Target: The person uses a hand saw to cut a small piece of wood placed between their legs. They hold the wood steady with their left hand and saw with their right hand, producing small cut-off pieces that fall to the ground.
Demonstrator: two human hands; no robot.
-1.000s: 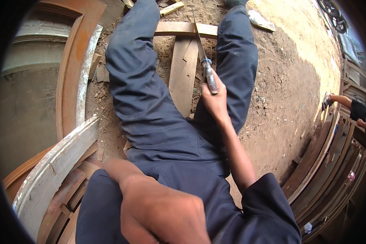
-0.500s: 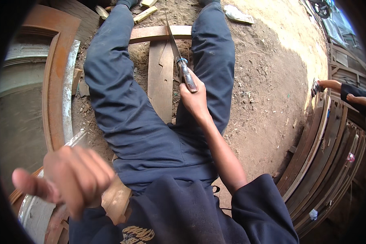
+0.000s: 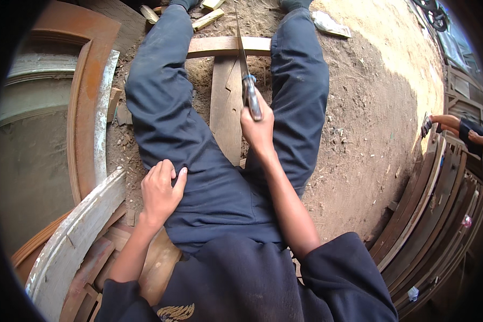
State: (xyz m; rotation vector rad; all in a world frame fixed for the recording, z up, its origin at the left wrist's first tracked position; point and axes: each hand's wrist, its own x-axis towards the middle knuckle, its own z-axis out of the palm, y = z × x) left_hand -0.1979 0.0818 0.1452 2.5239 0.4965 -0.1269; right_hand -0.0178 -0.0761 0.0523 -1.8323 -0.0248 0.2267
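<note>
Handsaw: located at 12 o'clock from the picture centre, blade tip directed to 12 o'clock. The blade is narrow, dark grey and tapered to a fine point. The handle is mottled grey-brown, with a blue band where it meets the blade. The blade passes across the crosspiece; whether the two touch cannot be told.

Right hand, at 1 o'clock: closed around the handle. Left hand, between 8 and 9 o'clock: grasps nothing, fingers loosely bent, thumb apart, resting on the left thigh of the dark trousers.

Count:
- Handsaw: one.
- Crosspiece, between the lower legs: one.
- Long board, brown, extending from the crosspiece toward 6 o'clock: one.
- Pale offcuts, near the feet at 11 to 12 o'clock: three.
- White packet, on the ground at 1 o'clock: one.
- Second person, partly visible at 3 o'clock: one.

Change: half a second ago, the left hand was raised and blurred toward 8 o'clock, clear of the thigh; it now lies on it. The right hand retains its grip on the handsaw.
</note>
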